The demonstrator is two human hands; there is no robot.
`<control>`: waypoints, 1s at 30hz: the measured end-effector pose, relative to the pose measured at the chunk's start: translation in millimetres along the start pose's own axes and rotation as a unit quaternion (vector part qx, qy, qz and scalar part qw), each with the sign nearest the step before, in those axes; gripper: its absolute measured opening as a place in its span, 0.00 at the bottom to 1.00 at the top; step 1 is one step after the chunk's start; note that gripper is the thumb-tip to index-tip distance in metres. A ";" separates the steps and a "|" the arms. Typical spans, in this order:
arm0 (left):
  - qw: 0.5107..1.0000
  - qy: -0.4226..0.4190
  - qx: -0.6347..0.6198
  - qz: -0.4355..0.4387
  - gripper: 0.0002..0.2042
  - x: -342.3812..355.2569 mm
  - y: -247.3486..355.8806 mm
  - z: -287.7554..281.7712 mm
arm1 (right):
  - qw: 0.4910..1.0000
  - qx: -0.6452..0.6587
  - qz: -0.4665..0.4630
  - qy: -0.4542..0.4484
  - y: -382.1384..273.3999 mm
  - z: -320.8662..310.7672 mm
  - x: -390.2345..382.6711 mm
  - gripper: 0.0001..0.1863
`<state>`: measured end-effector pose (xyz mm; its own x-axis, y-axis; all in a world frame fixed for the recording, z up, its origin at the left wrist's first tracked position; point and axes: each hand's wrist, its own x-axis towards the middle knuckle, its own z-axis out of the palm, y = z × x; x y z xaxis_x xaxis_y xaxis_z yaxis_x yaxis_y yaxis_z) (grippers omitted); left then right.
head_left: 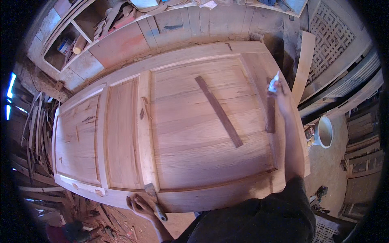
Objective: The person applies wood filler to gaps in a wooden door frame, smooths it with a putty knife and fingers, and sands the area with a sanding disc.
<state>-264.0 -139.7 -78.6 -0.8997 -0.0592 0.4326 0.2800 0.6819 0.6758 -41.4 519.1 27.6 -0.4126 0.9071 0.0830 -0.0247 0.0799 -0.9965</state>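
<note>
I see right hand (pixel 279 89) grasping white bottle (pixel 272 85) over panelled door (pixel 182 150), left hand (pixel 140 207) slack, released, beside scraper (pixel 155 200).

Left fingers (pixel 130 202) loosely curled

- Soft light falls across the panelled door (pixel 182 162), palest along its lower left rail (pixel 68 180), which washes out almost to white
- Gaps (pixel 11 86) at the far left glare bluish-white against dim surroundings
- Soft shadow dulls the door's near right corner
- The right hand (pixel 278 89) and white tube (pixel 273 84) look slightly blurred
- Fisheye distortion bends straight edges, and black vignetting fills the corners
</note>
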 end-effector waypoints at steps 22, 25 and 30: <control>0.999 0.016 -0.026 -0.036 0.20 -2.8 -12.4 1.4 | 0.984 -0.146 -0.057 -0.081 76.5 10.0 51.7 0.17; 0.996 0.020 -0.072 -0.046 0.20 -0.6 -18.7 0.2 | 0.973 -0.190 -0.087 -0.102 82.8 10.5 53.8 0.18; 1.000 0.010 0.018 -0.015 0.20 -0.3 0.9 3.3 | 0.958 -0.242 -0.101 -0.115 90.4 7.8 51.8 0.22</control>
<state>-264.6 -136.7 -80.1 -0.9000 -0.0945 0.4256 0.2411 0.7054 0.6666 -72.0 570.1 -58.3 -0.6343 0.7431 0.2134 0.2769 0.4761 -0.8347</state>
